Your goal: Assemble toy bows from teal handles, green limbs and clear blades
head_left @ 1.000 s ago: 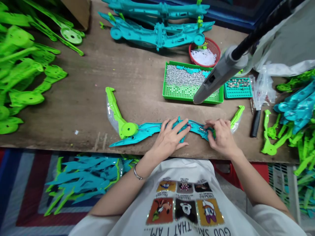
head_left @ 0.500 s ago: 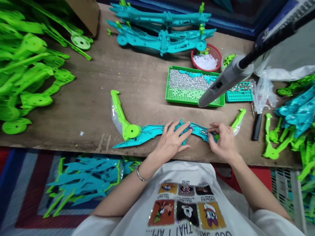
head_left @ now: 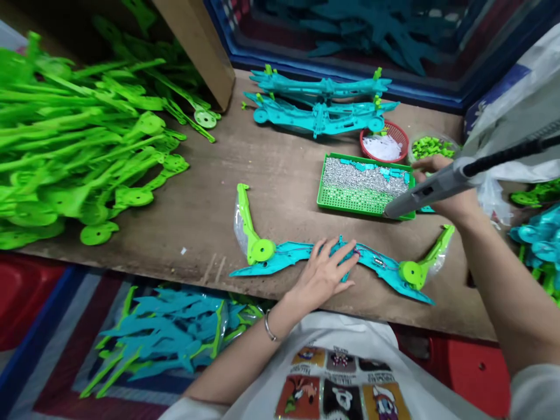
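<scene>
My left grip (head_left: pixel 327 269) is spread wide, palm down on the middle of the blue bow (head_left: pixel 286 254), which lies on the counter (head_left: pixel 280 169). Beyond the bow, my right grip (head_left: pixel 454 202) is partly behind a gray pole (head_left: pixel 424 191); I can't tell whether it holds anything. A green tray (head_left: pixel 350 200) sits beyond the bow too.

Left grip (head_left: pixel 327 269) (spread) on bow (head_left: pixel 368 256)

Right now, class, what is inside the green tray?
Small silvery pieces and blue parts lie in the green tray; perforated floor shows in front. What lies beneath them or behind the grey tool is covered.
</scene>
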The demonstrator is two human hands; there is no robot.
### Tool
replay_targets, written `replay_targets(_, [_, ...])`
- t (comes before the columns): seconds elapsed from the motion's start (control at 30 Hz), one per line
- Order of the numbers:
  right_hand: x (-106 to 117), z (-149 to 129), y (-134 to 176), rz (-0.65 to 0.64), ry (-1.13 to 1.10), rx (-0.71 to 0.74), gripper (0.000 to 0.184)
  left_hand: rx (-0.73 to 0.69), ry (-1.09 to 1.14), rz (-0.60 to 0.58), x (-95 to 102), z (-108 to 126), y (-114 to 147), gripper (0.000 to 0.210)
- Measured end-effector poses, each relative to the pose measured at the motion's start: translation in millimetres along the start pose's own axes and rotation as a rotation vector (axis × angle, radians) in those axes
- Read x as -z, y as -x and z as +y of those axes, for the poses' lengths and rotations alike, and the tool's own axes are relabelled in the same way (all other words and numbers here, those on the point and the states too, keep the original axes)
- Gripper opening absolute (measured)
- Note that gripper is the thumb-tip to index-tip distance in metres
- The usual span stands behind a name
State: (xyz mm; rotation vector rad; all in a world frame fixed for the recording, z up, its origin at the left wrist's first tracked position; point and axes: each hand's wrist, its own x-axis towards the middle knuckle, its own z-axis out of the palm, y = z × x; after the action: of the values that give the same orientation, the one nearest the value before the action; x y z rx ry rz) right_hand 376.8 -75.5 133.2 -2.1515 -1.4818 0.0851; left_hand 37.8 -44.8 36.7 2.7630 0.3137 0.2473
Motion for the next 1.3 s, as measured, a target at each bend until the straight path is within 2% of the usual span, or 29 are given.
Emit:
replay_targets(0.03, [-6, -3, -28, -0.015, 0.064, 0.161, 0.023, 0.007, 0.001, 0.005, -0.3, 0, 0, 0.063])
replay_targets(0.13, [-40, -24, -102, -0.156, 0.095, 0.353, 0.031, 0.042, 0.007, 0.020, -0.7, 2, 2, 0.066])
replay_targets(0.23, [-85, -42, -154, -0.215, 0.157, 0.373, 0.051, 0.062, 0.015, 0.031, -1.5, 5, 5, 0.067])
replay_targets(0.33, [-117, -50, -181, -0.174, 0.203, 0.380, 0.043, 0.094, 0.011, 0.049, -2.7, 8, 6, 0.069])
replay_targets(0.43, [-122, -58, -188, -0.143, 0.277, 0.479, 0.033, 0.126, 0.001, 0.048, -2.6, 12, 7, 0.070])
replay_targets(0.57, [-95, -76, -177, -0.140, 0.323, 0.507, 0.034, 0.173, -0.022, 0.057, -1.5, 18, 7, 0.064])
replay_targets(0.7, [-51, -80, -143, -0.084, 0.366, 0.413, 0.062, 0.197, -0.006, 0.080, -1.9, 22, 7, 0.060])
replay_targets(0.8, [-8, -66, -100, -0.031, 0.374, 0.295, 0.063, 0.205, 0.023, 0.115, -2.8, 25, 7, 0.054])
replay_targets(0.9, [40, -44, -40, 0.035, 0.357, 0.126, 0.055, 0.212, 0.039, 0.166, -5.0, 29, 7, 0.051])
replay_targets(0.97, [70, -27, 8, 0.125, 0.353, -0.041, 0.051, 0.227, 0.045, 0.193, -7.6, 32, 7, 0.051])
replay_targets(1.07, [107, 2, 85, 0.175, 0.355, -0.275, 0.047, 0.255, 0.061, 0.224, -13.0, 37, 7, 0.051])
replay_targets(1.17, [128, 29, 162, 0.209, 0.302, -0.582, 0.047, 0.267, 0.074, 0.239, -17.6, 40, 7, 0.049])
replay_targets(1.2, [131, 35, 184, 0.152, 0.238, -0.680, 0.043, 0.270, 0.075, 0.241, -18.5, 40, 7, 0.048])
replay_targets(1.3, [122, 37, 233, 0.077, -0.099, -0.919, 0.033, 0.281, 0.068, 0.234, -19.1, 39, 7, 0.046])
